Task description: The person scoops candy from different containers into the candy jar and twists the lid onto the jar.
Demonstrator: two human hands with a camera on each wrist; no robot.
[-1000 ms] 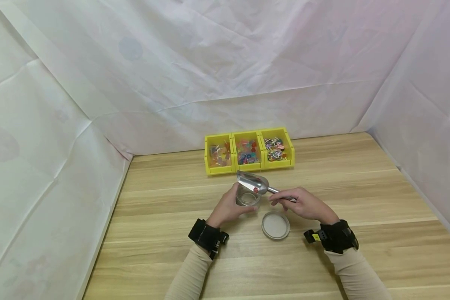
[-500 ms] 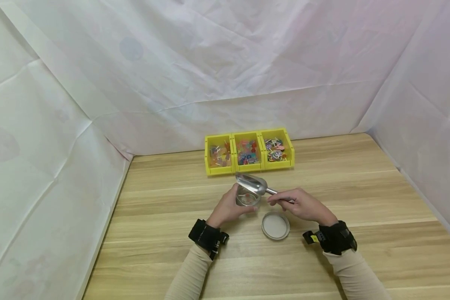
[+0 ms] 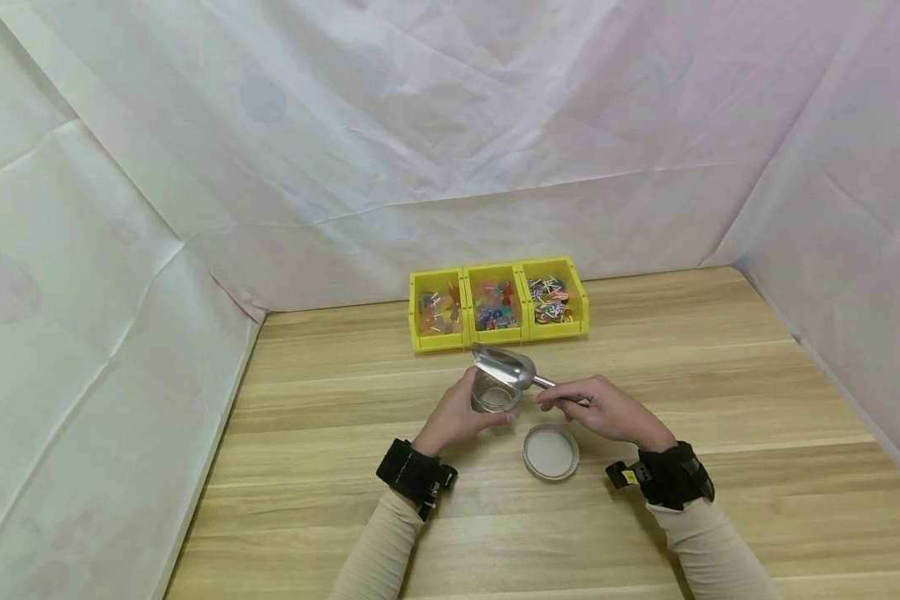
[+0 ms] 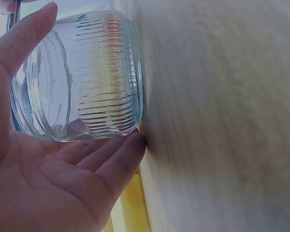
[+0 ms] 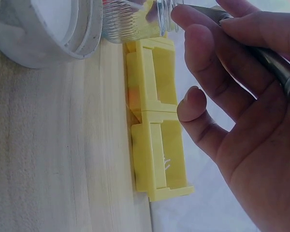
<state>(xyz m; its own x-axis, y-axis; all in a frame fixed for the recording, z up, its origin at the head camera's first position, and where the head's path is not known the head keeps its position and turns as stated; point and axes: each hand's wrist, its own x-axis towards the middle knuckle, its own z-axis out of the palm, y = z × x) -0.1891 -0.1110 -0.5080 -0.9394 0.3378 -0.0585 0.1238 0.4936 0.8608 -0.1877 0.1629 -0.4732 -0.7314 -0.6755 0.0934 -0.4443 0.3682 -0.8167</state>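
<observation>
A ribbed clear glass jar [image 3: 495,400] stands on the table with my left hand [image 3: 456,417] around it, thumb on the near side and fingers on the far side. In the left wrist view, a reddish patch shows through the wall of the jar [image 4: 94,72]. My right hand [image 3: 607,410] grips the handle of a shiny metal scoop [image 3: 504,367], its bowl tilted over the jar's mouth with no candy visible in it. Just in front of the jar lies a round pale lid [image 3: 551,452], its hollow side up.
Behind the jar, three joined yellow bins stand against the white cloth backdrop [image 3: 450,192]. The left bin [image 3: 441,341] and middle bin [image 3: 497,335] hold wrapped sweets. Small striped lollipops fill the right bin [image 3: 558,329].
A small red candy at the scoop's edge has dropped off; half a second ago it showed within the jar's mouth. The scoop has shifted only slightly, and the left hand has stayed still.
</observation>
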